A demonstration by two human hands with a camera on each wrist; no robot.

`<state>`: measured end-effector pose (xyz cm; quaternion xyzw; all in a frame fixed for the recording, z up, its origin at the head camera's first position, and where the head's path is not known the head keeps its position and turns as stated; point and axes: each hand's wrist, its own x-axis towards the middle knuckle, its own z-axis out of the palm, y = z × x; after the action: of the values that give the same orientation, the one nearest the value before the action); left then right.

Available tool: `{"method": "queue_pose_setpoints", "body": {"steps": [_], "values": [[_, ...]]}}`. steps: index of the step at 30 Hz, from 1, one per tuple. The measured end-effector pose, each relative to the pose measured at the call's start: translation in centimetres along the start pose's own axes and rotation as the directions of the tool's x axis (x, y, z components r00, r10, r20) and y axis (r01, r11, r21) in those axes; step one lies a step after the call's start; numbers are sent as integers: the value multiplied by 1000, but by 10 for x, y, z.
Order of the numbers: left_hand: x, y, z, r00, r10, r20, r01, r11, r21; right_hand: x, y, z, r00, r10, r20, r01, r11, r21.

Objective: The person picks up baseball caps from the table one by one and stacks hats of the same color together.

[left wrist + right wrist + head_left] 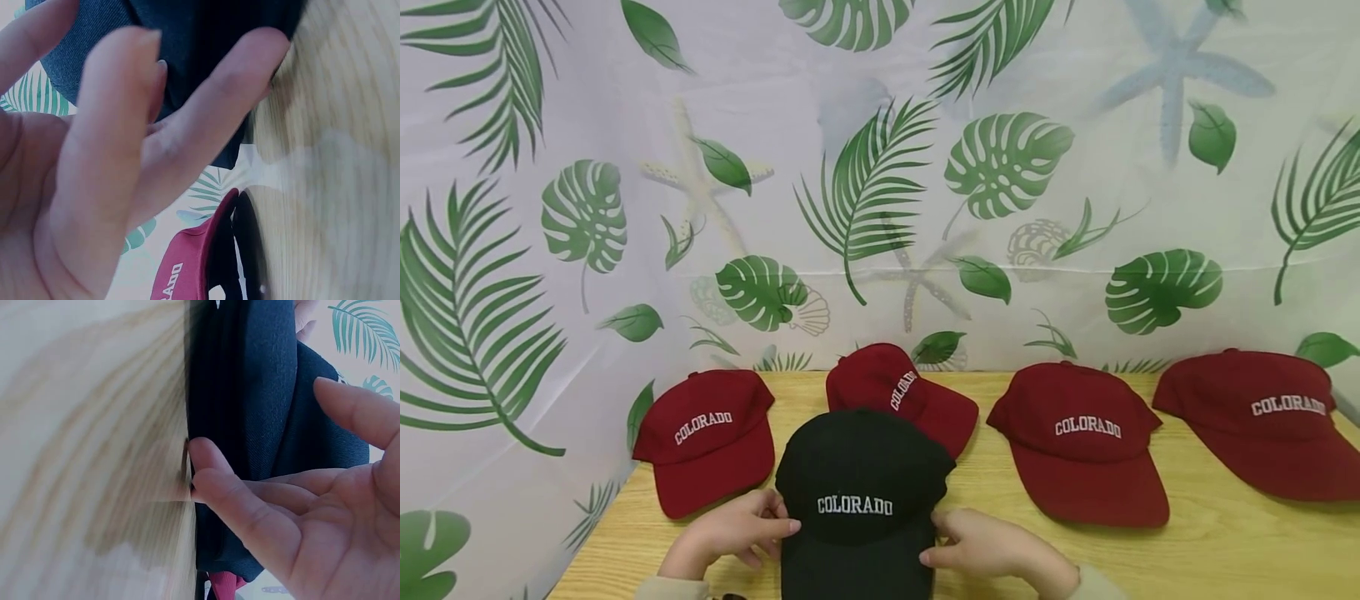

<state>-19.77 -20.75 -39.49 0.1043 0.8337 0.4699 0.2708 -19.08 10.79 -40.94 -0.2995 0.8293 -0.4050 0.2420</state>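
Observation:
A black cap (857, 458) with white COLORADO lettering sits at the table's front middle, brim toward me. My left hand (737, 533) touches its left side, thumb over the edge near the brim. In the left wrist view the fingers (187, 137) of this hand stand loosely extended beside the dark fabric. At the opposite side, my right hand (992, 546) has its thumb by the brim's edge. The right wrist view shows its fingers (250, 512) reaching low along the cap, close to the tabletop, with the thumb held apart. The cap hides some fingertips.
Red COLORADO caps stand behind on the wooden table (1225, 550): one at left (707, 442), one tilted behind the black cap (872, 375), one right of it (1075, 442), another at far right (1262, 425). A leaf-patterned cloth (880, 208) hangs behind.

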Motion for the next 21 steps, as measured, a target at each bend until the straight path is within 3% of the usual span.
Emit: {"method": "queue_pose_setpoints", "body": {"steps": [8,14,21], "values": [[-2,4,2,999,6,-35,-4,998,55,-1,1,-4,998,-64,14,64,998,-10],[-6,15,6,993,58,-106,-36,980,197,-6,0,-10,997,-66,-45,62,993,-97],[-10,30,15,958,147,-247,-48,928,368,-22,4,-26,985,-38,-166,10,986,-166]]}}
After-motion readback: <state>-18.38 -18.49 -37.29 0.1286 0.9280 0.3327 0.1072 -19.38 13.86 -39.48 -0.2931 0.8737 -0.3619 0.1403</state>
